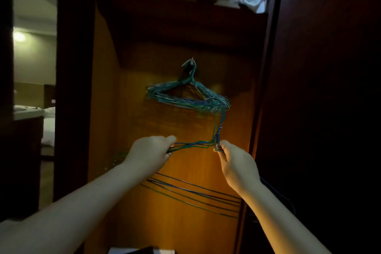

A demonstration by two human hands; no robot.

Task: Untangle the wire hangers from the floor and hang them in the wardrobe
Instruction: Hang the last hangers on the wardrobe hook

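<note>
Inside the wardrobe (132,80), I'm gripping tangled hangers.
Left hand (149,153) fists around wires at nine o'clock; right hand (237,163) pinches the held hangers (193,145) at three. Hung bunch (185,97) sits at twelve. No writing readable.

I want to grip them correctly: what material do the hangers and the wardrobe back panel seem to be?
Hangers: thin wire, seemingly metal with a blue or green coating; the strands are slim and bent. Back panel: wood or wood-look veneer, smooth, with visible grain and a warm sheen.
</note>
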